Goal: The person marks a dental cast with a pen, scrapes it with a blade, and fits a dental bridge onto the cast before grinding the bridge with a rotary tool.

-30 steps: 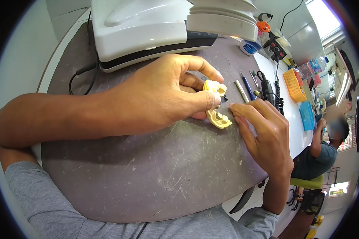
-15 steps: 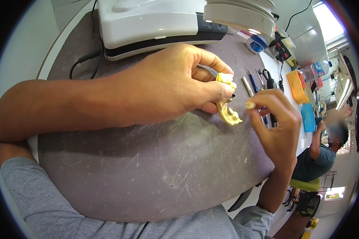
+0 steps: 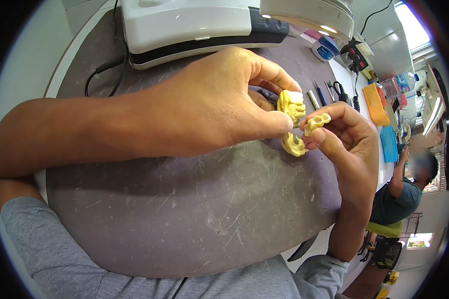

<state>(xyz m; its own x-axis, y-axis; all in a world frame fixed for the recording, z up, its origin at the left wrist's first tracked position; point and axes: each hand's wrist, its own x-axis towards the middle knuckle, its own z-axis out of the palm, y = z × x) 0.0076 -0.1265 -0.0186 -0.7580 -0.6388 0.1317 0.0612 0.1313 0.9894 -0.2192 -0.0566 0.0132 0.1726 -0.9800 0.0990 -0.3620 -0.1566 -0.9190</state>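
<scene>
Since a second ago the right hand (image 3: pixel 346 144) has lifted off the bench (image 3: pixel 184 214) and now pinches a small yellow piece (image 3: pixel 317 122) between thumb and fingertips, just beside the yellow dental cast (image 3: pixel 290 103). Clenched on that cast with thumb and forefinger, the left hand (image 3: pixel 219 104) holds it over the bench, in front of a white machine (image 3: pixel 194 25).
</scene>
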